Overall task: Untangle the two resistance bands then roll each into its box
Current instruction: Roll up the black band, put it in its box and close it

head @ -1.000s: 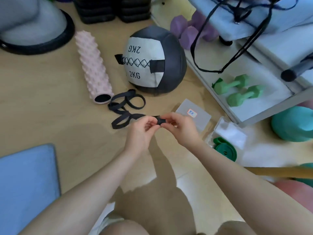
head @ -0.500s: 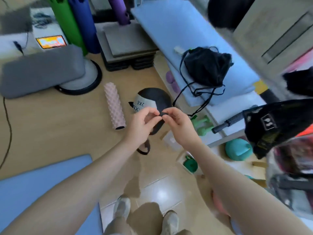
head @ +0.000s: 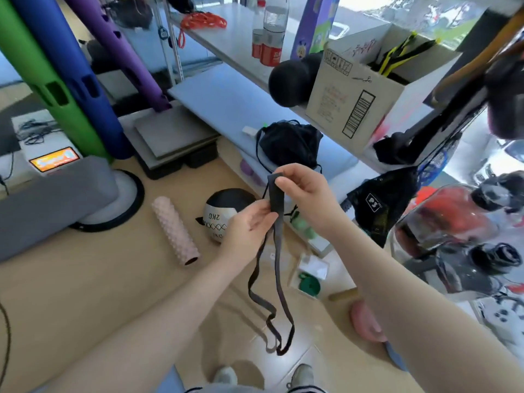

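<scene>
change: long black elastic resistance band (head: 276, 268) lifted off floor, roll undone | right hand (head: 304, 191) pinches top | left hand (head: 249, 222) loosely grips below | green rolled band (head: 309, 285) boxed | rolling must restart

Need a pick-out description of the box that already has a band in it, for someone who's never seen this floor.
Find the 2KG medicine ball on the floor, then look right and nearer the person, past the hanging black band. A small open clear box lies there; alone among its neighbours, it holds a coiled green band.
</scene>
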Tool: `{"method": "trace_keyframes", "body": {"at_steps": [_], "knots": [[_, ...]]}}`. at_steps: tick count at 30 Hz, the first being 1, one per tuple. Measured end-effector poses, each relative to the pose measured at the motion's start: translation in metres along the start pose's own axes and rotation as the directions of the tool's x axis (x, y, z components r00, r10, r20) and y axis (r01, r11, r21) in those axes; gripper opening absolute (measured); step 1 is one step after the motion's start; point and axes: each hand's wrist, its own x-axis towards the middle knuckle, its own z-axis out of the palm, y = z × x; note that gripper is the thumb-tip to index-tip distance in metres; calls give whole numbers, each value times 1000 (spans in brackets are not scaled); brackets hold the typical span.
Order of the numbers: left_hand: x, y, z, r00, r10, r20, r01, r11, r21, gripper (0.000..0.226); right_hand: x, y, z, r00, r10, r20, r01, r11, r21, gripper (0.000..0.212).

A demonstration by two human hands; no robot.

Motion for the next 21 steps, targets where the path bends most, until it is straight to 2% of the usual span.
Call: {"method": "trace_keyframes", "body": {"at_steps": [5, 11, 13, 16, 18, 21], "knots": [[2, -1, 12, 997, 53, 56, -60, 990, 125, 19, -8, 4, -12, 998, 24, -50, -20, 997, 78, 15], [-6, 9, 35, 998, 58, -33, -56, 996, 63, 22, -10, 10, -32, 999, 2, -39, 3, 990, 141, 11], [-4, 17, 39, 996, 74, -54, -69, 994, 86, 23, -9, 15, -35, 999, 38, -28, -32, 980, 196, 20], [3, 30, 39, 988, 103, -118, -87, 987, 134, 24, -15, 32, -35, 985, 108, 134, -141, 954, 263, 37], [8, 39, 35, 979, 112, -173, -85, 984, 158, 23, -25, 47, -29, 952, 163, 260, -227, 945, 236, 26], [17, 48, 26, 973, 110, -204, -81, 986, 146, 24, -34, 60, -17, 939, 232, 255, -280, 944, 175, 27]]}}
